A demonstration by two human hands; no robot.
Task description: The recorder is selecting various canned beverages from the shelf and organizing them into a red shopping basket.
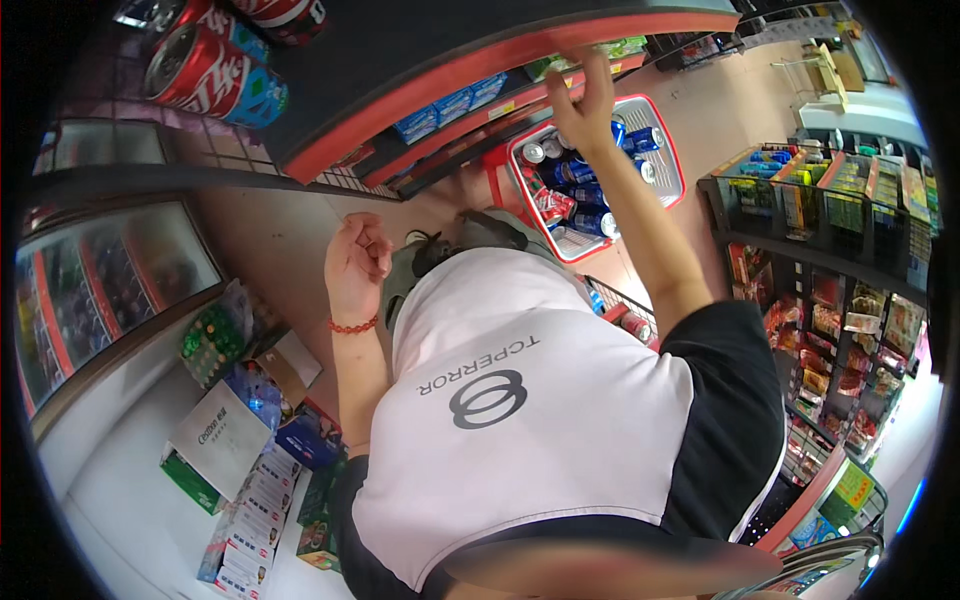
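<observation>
My left hand (358,256), with a red beaded bracelet (352,325) at the wrist, hangs in the air with its fingers curled and nothing visible in them. Slightly blurred, my right hand (586,112) is raised by the red front edge (480,64) of a dark shelf, fingers apart and without a visible object. Below it stands a white plastic shopping basket with a red rim (679,169). Blue drink cans (592,223) and red drink cans (553,206) lie inside; my right forearm hides part of them.
Large red cans (214,79) stand on the upper shelf. Blue boxes (454,101) line a lower shelf. Cartons (225,435) are stacked at left near a glass-door cooler (112,292). At right is a rack of packaged snacks (832,330). A wire rack (630,304) stands close beside me.
</observation>
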